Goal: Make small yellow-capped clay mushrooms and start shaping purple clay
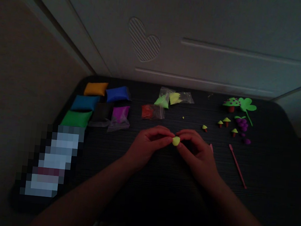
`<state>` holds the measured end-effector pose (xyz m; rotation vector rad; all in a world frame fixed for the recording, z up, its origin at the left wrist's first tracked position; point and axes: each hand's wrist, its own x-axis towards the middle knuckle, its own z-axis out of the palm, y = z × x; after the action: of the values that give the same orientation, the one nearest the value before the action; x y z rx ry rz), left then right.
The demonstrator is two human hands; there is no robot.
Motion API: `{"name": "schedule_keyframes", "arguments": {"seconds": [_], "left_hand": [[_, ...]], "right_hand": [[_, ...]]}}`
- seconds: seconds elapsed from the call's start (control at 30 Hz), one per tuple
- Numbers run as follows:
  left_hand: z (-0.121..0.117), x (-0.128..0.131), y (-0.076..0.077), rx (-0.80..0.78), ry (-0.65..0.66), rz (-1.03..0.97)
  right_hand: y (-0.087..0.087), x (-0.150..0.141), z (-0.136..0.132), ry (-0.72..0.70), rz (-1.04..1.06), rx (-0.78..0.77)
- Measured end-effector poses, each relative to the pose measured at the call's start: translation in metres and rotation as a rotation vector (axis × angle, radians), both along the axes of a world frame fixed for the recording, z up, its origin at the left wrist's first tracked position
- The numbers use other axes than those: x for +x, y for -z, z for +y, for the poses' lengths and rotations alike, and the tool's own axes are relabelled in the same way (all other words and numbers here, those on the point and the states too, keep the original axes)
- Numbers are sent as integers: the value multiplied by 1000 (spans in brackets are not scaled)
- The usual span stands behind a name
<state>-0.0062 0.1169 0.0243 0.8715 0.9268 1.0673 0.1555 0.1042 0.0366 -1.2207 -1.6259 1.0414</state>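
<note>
A small lump of yellow modelling clay (176, 141) is pinched between the fingertips of both hands, above the middle of the dark table. My left hand (151, 143) grips its left side with thumb and fingers closed. From the right, my right hand (196, 147) holds the same lump, its thumb below and fingers above. A pink modelling tool (211, 147) is mostly hidden behind my right hand. Farther right lies a long pink stick tool (237, 166). Small clay mushrooms with yellow caps (226, 121) and brown stems stand beyond my right hand.
Clay packets, among them an orange one (96, 89) and a purple one (120, 116), lie at the left, by a blurred-out bright screen (52, 160). Opened bags of red clay (147, 111) and yellow clay (174, 98) lie at the back. A green-capped mushroom (231, 104) stands back right.
</note>
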Motion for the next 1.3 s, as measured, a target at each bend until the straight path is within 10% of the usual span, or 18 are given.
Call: {"name": "schedule_keyframes", "arguments": {"seconds": [0.27, 0.5, 0.83, 1.3], "left_hand": [[-1, 0, 0, 43, 6, 61], [1, 2, -1, -213, -60, -281], [1, 3, 3, -355, -39, -432], [-1, 4, 3, -327, 6, -395]], "right_hand": [[1, 0, 2, -43, 66, -103], [2, 2, 1, -28, 54, -105], [-3, -4, -6, 95, -340, 400], [0, -4, -4, 120, -393, 485]]}}
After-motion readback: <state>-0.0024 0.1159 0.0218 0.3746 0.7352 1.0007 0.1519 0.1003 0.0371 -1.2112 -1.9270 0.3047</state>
